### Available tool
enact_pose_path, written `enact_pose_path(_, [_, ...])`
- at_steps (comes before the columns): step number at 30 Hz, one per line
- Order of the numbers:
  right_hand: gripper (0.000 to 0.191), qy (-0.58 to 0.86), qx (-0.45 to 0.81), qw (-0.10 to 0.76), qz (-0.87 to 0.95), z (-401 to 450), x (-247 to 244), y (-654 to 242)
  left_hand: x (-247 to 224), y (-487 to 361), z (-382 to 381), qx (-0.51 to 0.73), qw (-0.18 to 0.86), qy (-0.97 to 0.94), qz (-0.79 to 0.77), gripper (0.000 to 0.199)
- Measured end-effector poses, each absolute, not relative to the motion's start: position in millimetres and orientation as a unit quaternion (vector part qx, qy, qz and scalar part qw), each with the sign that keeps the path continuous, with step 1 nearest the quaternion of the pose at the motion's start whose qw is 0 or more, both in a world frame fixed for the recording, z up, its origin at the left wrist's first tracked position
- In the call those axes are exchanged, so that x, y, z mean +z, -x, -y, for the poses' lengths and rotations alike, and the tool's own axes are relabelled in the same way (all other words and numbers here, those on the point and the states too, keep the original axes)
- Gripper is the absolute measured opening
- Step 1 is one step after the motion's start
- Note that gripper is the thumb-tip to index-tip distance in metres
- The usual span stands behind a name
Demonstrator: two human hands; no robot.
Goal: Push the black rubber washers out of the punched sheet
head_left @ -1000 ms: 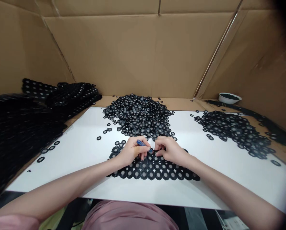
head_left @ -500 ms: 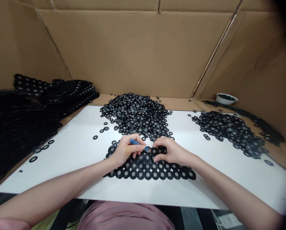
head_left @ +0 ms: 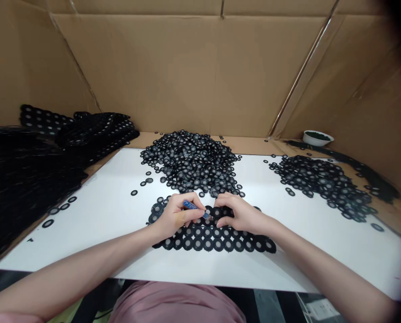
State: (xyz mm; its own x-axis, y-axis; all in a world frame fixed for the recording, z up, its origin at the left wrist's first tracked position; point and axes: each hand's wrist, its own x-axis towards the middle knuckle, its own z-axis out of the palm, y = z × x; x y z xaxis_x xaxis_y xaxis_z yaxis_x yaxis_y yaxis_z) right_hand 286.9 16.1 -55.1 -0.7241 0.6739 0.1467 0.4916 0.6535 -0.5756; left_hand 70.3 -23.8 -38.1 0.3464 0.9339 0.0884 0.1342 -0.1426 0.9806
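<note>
Panel of joined black discs with pale grey centres (head_left: 208, 244) lies flat on the white tabletop (head_left: 96, 215), directly in front of the person and under both hands. The left hand (head_left: 178, 216) grips a slim blue pen-like tool with pale lettering (head_left: 190, 205) between thumb and fingers, its tip pointing down and rightward at the panel's upper rows; whether the tip touches is too small to tell. The right hand (head_left: 238, 213) curls over the panel just beside that tip, thumb and forefinger parted, with discs showing between them; its other fingers are partly hidden.

Beyond the hands rises a large heap of loose black ring-shaped discs (head_left: 193, 157). A smaller heap of similar discs (head_left: 324, 184) spreads at the right, near a white bowl with dark green contents (head_left: 316, 141). Black dotted sheets (head_left: 96, 130) lie piled at the far left.
</note>
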Motion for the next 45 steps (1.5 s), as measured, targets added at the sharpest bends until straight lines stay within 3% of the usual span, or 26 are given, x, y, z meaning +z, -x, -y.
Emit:
enact_pose_path(22, [0.023,0.322,0.242,0.169,0.900,-10.7,-45.8,-280.9,-32.0,-78.8,12.3,0.367,0.609,-0.568,-0.414,0.014])
enact_pose_path(40, [0.019,0.333,0.234,0.168,0.898,-11.5,-47.1,-283.6,-39.6,-84.8,18.7,0.355,0.594,-0.586,-0.421,0.016])
enact_pose_path(42, [0.025,0.320,0.244,0.161,0.901,-11.6,-46.6,-287.1,-39.4,-84.7,19.9,0.361,0.588,-0.588,-0.422,0.016])
enact_pose_path(45, [0.051,0.313,0.258,0.141,0.903,-11.1,-45.3,-291.4,-39.0,-84.0,20.0,0.370,0.583,-0.586,-0.424,0.015])
